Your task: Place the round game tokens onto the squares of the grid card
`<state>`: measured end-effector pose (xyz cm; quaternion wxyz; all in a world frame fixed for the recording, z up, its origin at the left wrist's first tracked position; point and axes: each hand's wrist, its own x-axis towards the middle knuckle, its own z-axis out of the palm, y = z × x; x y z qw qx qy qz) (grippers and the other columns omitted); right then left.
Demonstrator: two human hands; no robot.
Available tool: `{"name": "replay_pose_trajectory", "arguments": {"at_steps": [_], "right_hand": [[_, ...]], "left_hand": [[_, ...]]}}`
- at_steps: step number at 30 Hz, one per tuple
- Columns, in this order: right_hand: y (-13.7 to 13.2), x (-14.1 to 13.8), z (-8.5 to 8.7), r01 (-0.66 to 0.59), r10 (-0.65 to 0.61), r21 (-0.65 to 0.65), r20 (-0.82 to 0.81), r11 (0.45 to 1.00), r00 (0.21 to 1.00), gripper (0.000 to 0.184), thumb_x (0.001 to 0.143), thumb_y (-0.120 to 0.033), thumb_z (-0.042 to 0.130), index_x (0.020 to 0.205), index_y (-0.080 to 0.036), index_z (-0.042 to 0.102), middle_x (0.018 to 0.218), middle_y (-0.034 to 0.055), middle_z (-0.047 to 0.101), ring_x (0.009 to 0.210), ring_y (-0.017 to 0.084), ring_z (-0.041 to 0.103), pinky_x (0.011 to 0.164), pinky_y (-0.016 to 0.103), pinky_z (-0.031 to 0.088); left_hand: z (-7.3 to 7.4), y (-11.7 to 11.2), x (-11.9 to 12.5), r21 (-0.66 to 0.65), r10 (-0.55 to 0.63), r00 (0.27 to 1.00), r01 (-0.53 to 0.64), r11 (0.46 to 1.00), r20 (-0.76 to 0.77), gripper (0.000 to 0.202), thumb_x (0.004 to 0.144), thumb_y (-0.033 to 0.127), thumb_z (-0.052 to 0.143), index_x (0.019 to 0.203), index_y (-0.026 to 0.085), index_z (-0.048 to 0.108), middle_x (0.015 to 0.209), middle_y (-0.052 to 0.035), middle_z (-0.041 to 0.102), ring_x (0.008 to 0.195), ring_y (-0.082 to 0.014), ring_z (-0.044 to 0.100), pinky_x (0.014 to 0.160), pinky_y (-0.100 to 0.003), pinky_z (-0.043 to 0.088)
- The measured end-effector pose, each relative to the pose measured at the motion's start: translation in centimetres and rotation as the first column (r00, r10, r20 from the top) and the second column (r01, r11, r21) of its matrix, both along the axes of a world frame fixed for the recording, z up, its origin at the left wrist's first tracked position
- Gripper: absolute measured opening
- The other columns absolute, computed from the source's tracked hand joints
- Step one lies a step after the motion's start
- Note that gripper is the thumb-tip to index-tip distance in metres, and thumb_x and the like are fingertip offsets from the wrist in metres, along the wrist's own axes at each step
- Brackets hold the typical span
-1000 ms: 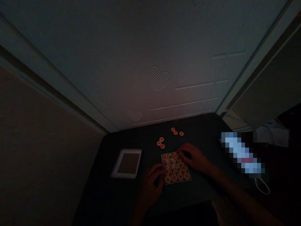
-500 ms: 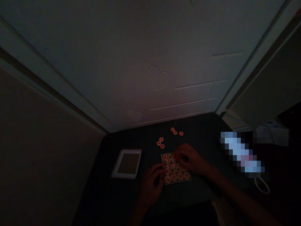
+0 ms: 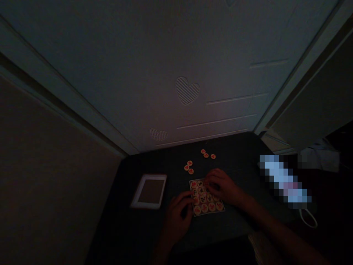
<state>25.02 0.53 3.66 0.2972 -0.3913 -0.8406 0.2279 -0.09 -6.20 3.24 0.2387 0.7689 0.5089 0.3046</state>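
A small square tray [image 3: 209,213] holds rows of round xiangqi pieces [image 3: 204,208] with red and black characters. My left hand [image 3: 178,215] is curved against the tray's left side, fingertips over its edge and thumb beside it, steadying it. At the far right corner, my right hand [image 3: 222,186] has its fingers pinched together on a xiangqi piece, which they mostly cover. Just beyond the tray lie three loose pieces [image 3: 189,163]. Another three loose pieces [image 3: 206,155] lie farther back, faces up.
A white-rimmed, shallow rectangular lid or frame [image 3: 135,202] lies left of the tray on the dark table [image 3: 234,147]. A white panel with embossed hearts [image 3: 187,91] rises behind. To the right sits a pixelated bright object [image 3: 284,180] with a white cord loop [image 3: 309,219].
Both hands keep nearly the same places at the tray; the right fingers shift very slightly over its far corner. The picture is slightly darker, and the loose pieces stay put.
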Motion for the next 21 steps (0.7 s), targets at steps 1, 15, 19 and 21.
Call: {"name": "replay_pose_trajectory", "arguments": {"at_steps": [1, 15, 19, 21], "right_hand": [[-0.1, 0.0, 0.1, 0.011, -0.011, -0.001, -0.012, 1.0, 1.0, 0.013, 0.092, -0.022, 0.064, 0.104, -0.024, 0.067, 0.107, 0.0064, 0.068, 0.104, 0.023, 0.06, 0.092, 0.041, 0.049], [6.6, 4.0, -1.0, 0.349, -0.345, 0.046, -0.071, 0.936, 0.936, 0.02, 0.092, -0.033, 0.063, 0.109, -0.023, 0.067, 0.106, 0.0077, 0.068, 0.1, 0.024, 0.063, 0.089, 0.042, 0.053], [8.2, 4.3, -1.4, 0.32, -0.317, 0.043, -0.06, 0.946, 0.946, 0.017, 0.092, -0.035, 0.063, 0.102, -0.022, 0.067, 0.097, 0.0063, 0.067, 0.092, 0.022, 0.064, 0.084, 0.038, 0.053], [8.4, 4.2, -1.8, 0.305, -0.302, 0.046, -0.06, 0.951, 0.951, 0.017, 0.091, -0.035, 0.063, 0.102, -0.022, 0.067, 0.098, 0.0063, 0.068, 0.093, 0.022, 0.063, 0.086, 0.039, 0.053]], "left_hand": [[-0.1, 0.0, 0.0, -0.003, -0.002, 1.0, 0.002, 1.0, 0.0, 0.026, 0.092, 0.017, 0.052, 0.102, 0.029, 0.073, 0.121, -0.0049, 0.07, 0.11, -0.0223, 0.067, 0.095, -0.041, 0.056], [-0.3, -0.1, -0.2, -0.06, 0.031, 0.998, -0.027, 0.998, 0.061, 0.022, 0.095, 0.019, 0.051, 0.104, 0.027, 0.07, 0.127, -0.0057, 0.066, 0.116, -0.0216, 0.064, 0.099, -0.039, 0.054], [-0.1, -0.2, -0.2, -0.066, 0.046, 0.996, -0.041, 0.997, 0.079, 0.022, 0.095, 0.019, 0.05, 0.104, 0.027, 0.069, 0.127, -0.0056, 0.065, 0.115, -0.0209, 0.064, 0.098, -0.037, 0.054], [-0.1, -0.1, -0.2, -0.07, 0.052, 0.995, -0.046, 0.996, 0.083, 0.022, 0.095, 0.019, 0.05, 0.103, 0.027, 0.069, 0.126, -0.0057, 0.065, 0.114, -0.0207, 0.064, 0.098, -0.037, 0.054]]}}
